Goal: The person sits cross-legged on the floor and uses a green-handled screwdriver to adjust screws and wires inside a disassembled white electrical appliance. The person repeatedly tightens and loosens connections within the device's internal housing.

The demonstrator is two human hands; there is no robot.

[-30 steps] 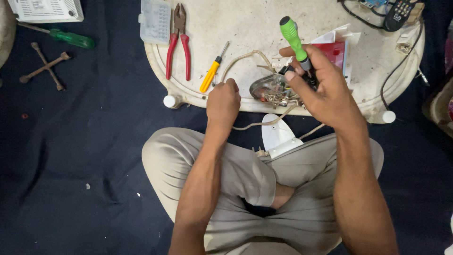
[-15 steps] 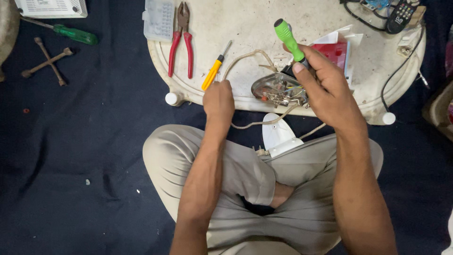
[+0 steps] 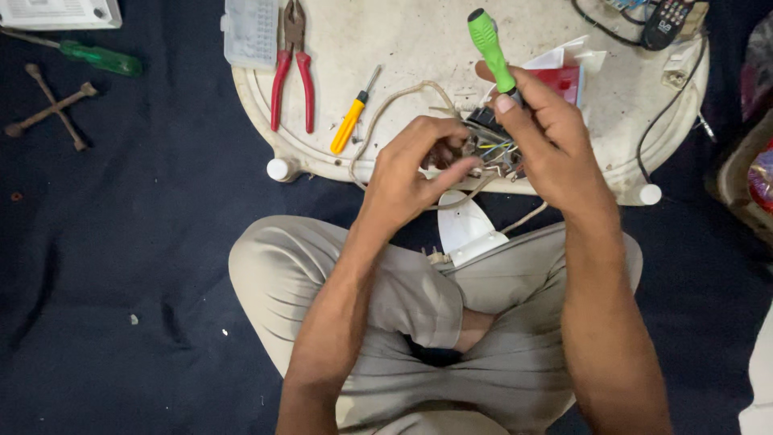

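At the near edge of the round white surface, a small wired device with coloured leads is gripped between the two hands. The left hand is curled about the device's left side, thumb and fingers closed on it. The right hand is closed around the shaft of a green-handled screwdriver, whose handle is pointed toward 12 o'clock, tilted slightly to 11; its tip is hidden at the device. A pale cable is looped from the device toward 10 o'clock. Just below the hands, at 6 o'clock, a white plastic shell is rested against the lap. At 9 o'clock from the hands, a yellow screwdriver is laid on the surface, and beyond it red-handled pliers and a clear parts box. At 2 o'clock a black remote control is seen. Far out at 9 o'clock, on the dark floor cloth, a green screwdriver and a cross-shaped wrench are laid well apart from the surface.
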